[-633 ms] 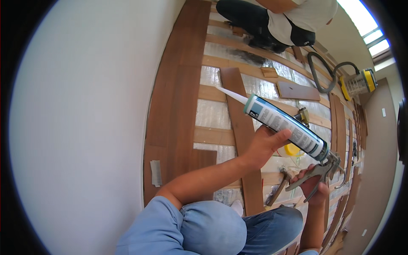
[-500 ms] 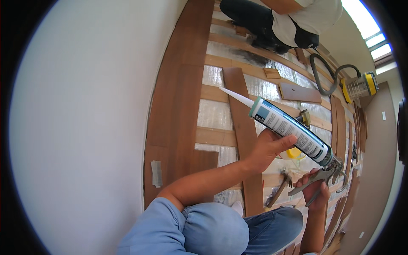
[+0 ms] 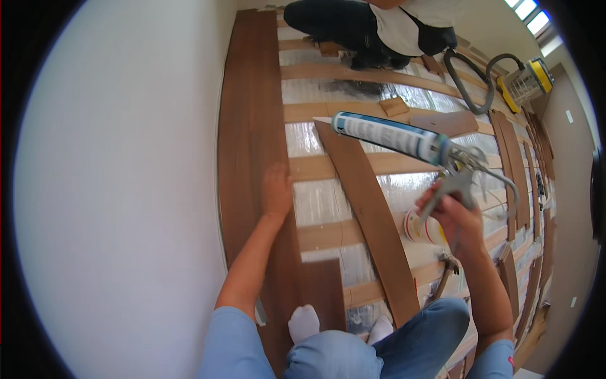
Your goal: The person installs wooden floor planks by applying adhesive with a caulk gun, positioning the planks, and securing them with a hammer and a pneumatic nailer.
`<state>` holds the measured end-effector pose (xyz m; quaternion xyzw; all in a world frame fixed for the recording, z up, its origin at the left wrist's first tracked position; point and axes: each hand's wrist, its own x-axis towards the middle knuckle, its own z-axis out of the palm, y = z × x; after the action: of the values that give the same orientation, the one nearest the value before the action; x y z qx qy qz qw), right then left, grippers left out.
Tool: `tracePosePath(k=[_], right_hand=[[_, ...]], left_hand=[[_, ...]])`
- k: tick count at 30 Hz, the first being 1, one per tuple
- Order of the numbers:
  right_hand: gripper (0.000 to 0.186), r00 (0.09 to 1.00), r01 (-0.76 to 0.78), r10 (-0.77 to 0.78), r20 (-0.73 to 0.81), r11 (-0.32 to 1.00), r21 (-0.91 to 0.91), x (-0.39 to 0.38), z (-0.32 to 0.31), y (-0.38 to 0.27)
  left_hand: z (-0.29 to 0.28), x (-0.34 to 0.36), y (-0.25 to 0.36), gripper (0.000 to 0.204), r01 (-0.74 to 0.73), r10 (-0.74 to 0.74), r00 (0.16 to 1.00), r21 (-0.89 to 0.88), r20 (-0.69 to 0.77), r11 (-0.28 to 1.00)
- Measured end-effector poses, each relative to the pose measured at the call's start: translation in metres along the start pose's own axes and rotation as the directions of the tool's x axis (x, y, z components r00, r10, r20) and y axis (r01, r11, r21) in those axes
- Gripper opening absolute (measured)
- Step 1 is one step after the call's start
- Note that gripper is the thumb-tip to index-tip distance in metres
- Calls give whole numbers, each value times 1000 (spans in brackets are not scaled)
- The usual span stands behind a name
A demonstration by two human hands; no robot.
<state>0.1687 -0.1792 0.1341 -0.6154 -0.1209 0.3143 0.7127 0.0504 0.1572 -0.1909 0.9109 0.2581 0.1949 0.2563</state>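
Observation:
My right hand [image 3: 457, 221] is wrapped round the handle of a metal caulking gun [image 3: 461, 184], raised above the floor. Loaded in it is a white and blue sealant cartridge [image 3: 388, 136], lying nearly level, its pale nozzle toward the left. My left hand [image 3: 276, 191] rests on the laid brown floorboards [image 3: 252, 95], near their right edge. Its fingers stretch forward, slightly blurred, and hold nothing. Below the cartridge, a loose brown plank [image 3: 372, 218] lies slantwise across the wooden joists [image 3: 325, 235].
A white wall [image 3: 126, 189] runs along the left. Near my right hand stand a white tub [image 3: 420, 228] and a hammer [image 3: 447, 275]. Another person [image 3: 353, 25] crouches at the far end. A yellow vacuum [image 3: 530, 82] with a grey hose stands far right, beside loose planks [image 3: 514, 170].
My left hand has let go of the cartridge and moved down left onto the floorboards. My right hand has raised the caulking gun, and the cartridge has tilted closer to level.

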Motion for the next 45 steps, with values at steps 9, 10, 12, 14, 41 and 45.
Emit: tracePosePath(k=[9,10,12,14,41,45], right_hand=[[26,995,94,-92,-30,994,49,297,52,85],[24,995,92,-90,-39,994,59,324,54,91],[23,994,106,-102,-43,989,105,377,70,99],[26,997,77,-79,3,987,138,416,79,104],[19,993,85,-75,-91,989,122,519,126,120],[21,999,52,-51,-18,998,40,528,117,119]], left_hand=[[-7,76,-49,54,29,-1,996,294,-94,955],[-6,77,-44,55,44,-19,996,297,-89,954],[-17,81,-44,54,49,-28,997,320,-71,946],[-19,82,-44,54,54,-41,998,329,-47,943],[-12,89,-53,58,130,-134,991,275,-4,953],[-9,88,-51,57,123,-126,992,277,-7,953]])
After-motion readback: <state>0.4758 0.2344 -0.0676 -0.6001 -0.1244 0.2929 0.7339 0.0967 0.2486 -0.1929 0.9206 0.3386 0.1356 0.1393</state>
